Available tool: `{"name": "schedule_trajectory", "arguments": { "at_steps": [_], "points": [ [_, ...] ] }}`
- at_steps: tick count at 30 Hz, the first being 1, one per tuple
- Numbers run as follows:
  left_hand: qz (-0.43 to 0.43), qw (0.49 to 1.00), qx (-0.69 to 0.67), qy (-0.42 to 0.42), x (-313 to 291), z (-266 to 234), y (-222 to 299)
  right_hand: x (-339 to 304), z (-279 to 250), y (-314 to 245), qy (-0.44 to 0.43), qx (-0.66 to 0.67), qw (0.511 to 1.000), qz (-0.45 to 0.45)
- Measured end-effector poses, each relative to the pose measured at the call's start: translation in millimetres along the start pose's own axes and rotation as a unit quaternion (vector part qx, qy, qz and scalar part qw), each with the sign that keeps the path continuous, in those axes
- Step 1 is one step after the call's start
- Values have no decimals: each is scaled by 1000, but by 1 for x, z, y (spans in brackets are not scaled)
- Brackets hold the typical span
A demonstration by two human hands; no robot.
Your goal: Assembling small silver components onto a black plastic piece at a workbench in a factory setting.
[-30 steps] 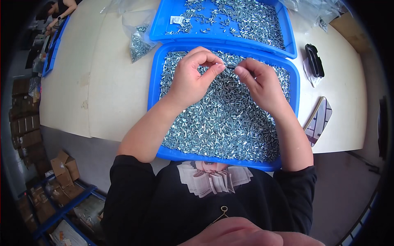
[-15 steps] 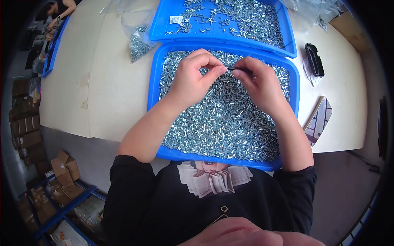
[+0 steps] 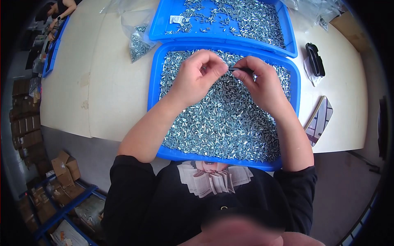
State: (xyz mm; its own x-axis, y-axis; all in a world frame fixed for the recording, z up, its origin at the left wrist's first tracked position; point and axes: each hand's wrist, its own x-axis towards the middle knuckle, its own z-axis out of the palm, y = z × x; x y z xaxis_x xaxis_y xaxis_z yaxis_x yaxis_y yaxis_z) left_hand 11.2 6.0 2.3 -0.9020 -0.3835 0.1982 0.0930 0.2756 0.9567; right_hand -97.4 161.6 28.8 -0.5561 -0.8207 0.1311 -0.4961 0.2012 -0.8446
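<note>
Both my hands meet over the far half of a blue plastic bin (image 3: 154, 92), which holds a deep layer of small silvery metal cylinders (image 3: 221, 127). My right hand (image 3: 262, 84) pinches a slim black stick-like tool (image 3: 241, 69), its tip pointing left. Thumb and index finger of my left hand (image 3: 195, 78) are pressed together right at that tip. Whatever lies between the left fingertips is too small to make out. The tool's other end is hidden in my right hand.
A second blue bin (image 3: 223, 37) with more metal pieces stands just beyond. Left of it lies a clear bag (image 3: 139, 45) of such pieces. A black open case (image 3: 314, 59) and a phone (image 3: 319, 121) rest at right. Another person's arm (image 3: 61, 16) shows far left.
My left hand has shifted very slightly, its fingers curling a little more at the tool's tip. The right hand and tool have barely moved.
</note>
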Motion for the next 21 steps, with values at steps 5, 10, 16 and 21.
{"name": "schedule_trajectory", "arguments": {
  "at_steps": [5,10,16,21],
  "points": [
    [37,999,1,-14,-1,-2,2,0,1,3,6,-9,1000,-6],
    [-127,988,-89,-24,-1,-2,11,0,0,2,0,-9,1000,-1],
    [18,1000,-2,-5,0,0,8,1,0,2,2,-12,1000,6],
    [50,999,10,-10,-1,1,7,1,1,2,3,-9,1000,-5]
  ]
}}
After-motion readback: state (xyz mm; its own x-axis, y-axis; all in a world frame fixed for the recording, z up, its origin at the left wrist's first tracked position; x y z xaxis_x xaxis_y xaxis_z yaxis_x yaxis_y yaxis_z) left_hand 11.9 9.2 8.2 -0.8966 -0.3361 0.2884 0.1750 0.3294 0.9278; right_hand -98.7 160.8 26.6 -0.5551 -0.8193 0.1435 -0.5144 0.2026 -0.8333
